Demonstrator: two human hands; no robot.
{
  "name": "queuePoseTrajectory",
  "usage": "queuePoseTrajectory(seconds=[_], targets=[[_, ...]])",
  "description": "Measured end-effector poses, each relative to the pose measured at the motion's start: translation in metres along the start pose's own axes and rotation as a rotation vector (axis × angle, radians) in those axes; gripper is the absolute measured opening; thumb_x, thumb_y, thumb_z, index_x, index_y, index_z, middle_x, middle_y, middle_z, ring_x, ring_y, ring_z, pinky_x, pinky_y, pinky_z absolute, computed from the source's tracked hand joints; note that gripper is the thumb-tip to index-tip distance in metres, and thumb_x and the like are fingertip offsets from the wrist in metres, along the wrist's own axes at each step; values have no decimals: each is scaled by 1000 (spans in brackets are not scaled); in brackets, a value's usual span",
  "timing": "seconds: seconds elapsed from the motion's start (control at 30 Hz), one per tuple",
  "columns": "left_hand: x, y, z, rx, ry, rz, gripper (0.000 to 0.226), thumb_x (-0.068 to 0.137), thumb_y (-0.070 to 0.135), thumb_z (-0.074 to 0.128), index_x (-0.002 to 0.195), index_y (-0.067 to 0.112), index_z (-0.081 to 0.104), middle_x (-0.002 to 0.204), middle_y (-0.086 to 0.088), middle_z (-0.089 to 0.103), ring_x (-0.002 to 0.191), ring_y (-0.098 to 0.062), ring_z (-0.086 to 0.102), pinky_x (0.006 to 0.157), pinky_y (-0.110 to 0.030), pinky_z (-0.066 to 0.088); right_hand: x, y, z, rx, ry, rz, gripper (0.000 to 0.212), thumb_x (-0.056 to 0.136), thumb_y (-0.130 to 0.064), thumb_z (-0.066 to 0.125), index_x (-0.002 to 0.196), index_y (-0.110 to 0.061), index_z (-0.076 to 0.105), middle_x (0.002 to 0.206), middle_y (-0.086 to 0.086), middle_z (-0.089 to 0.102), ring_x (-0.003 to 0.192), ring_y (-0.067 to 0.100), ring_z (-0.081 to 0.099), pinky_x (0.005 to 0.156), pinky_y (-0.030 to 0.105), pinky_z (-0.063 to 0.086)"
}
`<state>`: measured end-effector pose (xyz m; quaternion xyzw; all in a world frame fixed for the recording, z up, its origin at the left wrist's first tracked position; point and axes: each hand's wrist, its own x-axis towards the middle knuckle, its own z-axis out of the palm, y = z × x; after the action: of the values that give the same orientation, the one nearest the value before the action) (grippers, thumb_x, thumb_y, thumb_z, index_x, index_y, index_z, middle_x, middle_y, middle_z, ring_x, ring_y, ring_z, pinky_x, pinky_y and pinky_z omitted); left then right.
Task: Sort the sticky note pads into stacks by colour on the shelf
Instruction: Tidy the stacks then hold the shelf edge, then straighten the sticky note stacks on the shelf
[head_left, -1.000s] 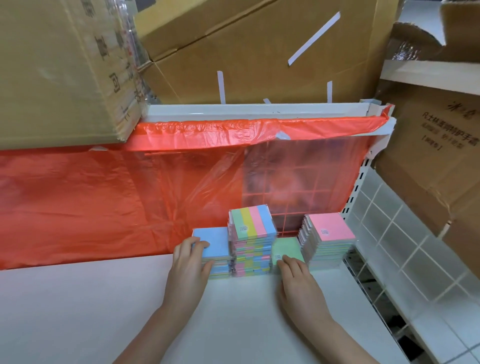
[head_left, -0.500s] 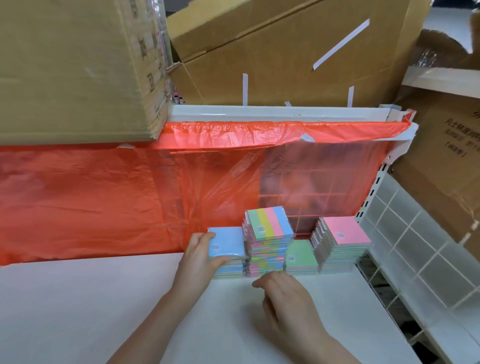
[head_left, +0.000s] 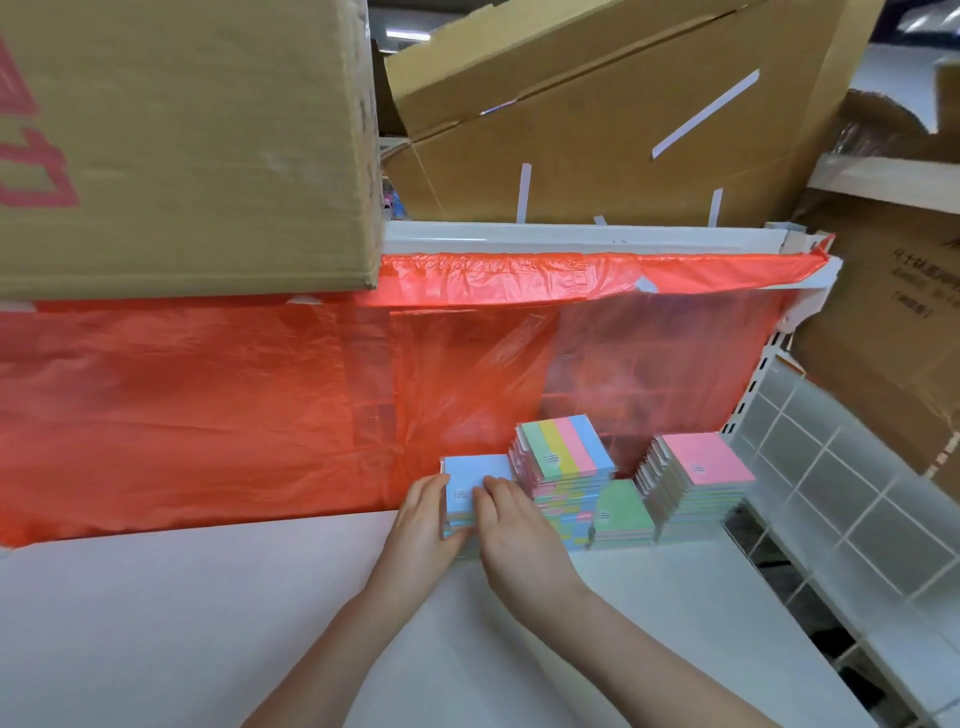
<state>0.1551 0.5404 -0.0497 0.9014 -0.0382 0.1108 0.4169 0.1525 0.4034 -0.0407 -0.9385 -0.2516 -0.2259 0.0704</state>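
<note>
A: Where's the blue stack (head_left: 475, 480)?

B: At the back of the white shelf (head_left: 208, 613), touching the striped stack (head_left: 563, 467). I see my left hand (head_left: 423, 525) gripping its left side and my right hand (head_left: 514, 530) resting fingers on top.

A: And beyond?

B: 2 more: green stack (head_left: 623, 512), then pink stack (head_left: 698, 480), against red plastic sheeting (head_left: 208, 405).

blue stack (head_left: 475, 470) | striped stack (head_left: 566, 454) | green stack (head_left: 621, 506) | pink stack (head_left: 709, 465)

Shop stockroom: white retail shelf (head_left: 208, 623) beneath stacked cardboard boxes (head_left: 597, 114).
</note>
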Motion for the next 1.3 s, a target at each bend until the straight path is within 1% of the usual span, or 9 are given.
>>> queuePoseTrajectory(seconds=[0.23, 0.4, 0.53, 0.67, 0.87, 1.0, 1.17, 1.23, 1.3], targets=[[-17, -22, -12, -29, -109, 28, 39, 87, 12, 59, 125, 20, 53, 118, 9, 53, 114, -11, 52, 96, -27, 41, 0, -9, 1, -30, -13, 52, 47, 44, -2, 75, 89, -7, 63, 89, 8, 62, 80, 25, 63, 68, 27, 55], [-30, -40, -25, 35, -179, 36, 32, 89, 13, 57, 120, 20, 57, 119, 9, 56, 112, -11, 53, 96, -27, 41, -3, -20, -7, -6, -9, 66, 34, 56, -8, 67, 89, -14, 62, 87, 2, 59, 75, 23, 60, 59, 28, 50], [-45, -57, -40, 59, -201, 1, 25, 90, 15, 56, 113, 24, 61, 113, 15, 59, 107, -4, 56, 96, -30, 44, -11, -46, -15, 17, -6, 9, 34, 56, -15, 70, 89, -19, 63, 82, -3, 61, 68, 19, 59, 55, 25, 44], [-70, -68, -64, 118, -156, -78, 24, 91, 18, 54, 111, 29, 61, 110, 22, 57, 106, 1, 56, 94, -26, 43, -9, -70, -11, 58, -27, -93, 34, 57, -15, 70, 90, -20, 66, 83, -4, 62, 68, 18, 59, 54, 25, 46], [-118, -73, -113, 265, 16, -218, 25, 95, 26, 49, 118, 31, 58, 118, 22, 55, 113, 0, 51, 88, -20, 40, 4, -103, -3, 132, -140, -194, 30, 59, -13, 72, 88, -19, 68, 79, -1, 63, 65, 20, 62, 50, 27, 49], [-152, -75, -154, 429, 83, -281, 32, 98, 28, 43, 129, 29, 51, 125, 15, 54, 118, -5, 47, 90, -21, 39, 11, -136, 6, 201, -287, -282, 29, 79, -9, 52, 105, -13, 65, 95, 6, 64, 85, 29, 62, 67, 36, 50], [-202, -92, -194, 539, 141, -456, 33, 97, 28, 43, 129, 28, 51, 125, 9, 55, 118, -13, 50, 90, -28, 43, 15, -192, 11, 229, -283, -442, 23, 60, -16, 61, 80, -22, 70, 69, -5, 62, 57, 17, 62, 44, 27, 47], [-220, -100, -210, 542, 175, -499, 34, 96, 29, 42, 127, 24, 54, 123, 5, 58, 118, -18, 52, 90, -31, 44, 15, -217, 11, 258, -299, -484, 23, 67, -16, 59, 86, -20, 70, 75, -3, 63, 65, 20, 64, 50, 29, 50], [-236, -107, -226, 548, 206, -534, 43, 92, 34, 33, 129, 22, 53, 125, 3, 57, 118, -18, 51, 93, -31, 44, 15, -243, 11, 286, -378, -530, 30, 84, -13, 48, 110, -15, 64, 100, 4, 64, 91, 27, 62, 71, 35, 50]])
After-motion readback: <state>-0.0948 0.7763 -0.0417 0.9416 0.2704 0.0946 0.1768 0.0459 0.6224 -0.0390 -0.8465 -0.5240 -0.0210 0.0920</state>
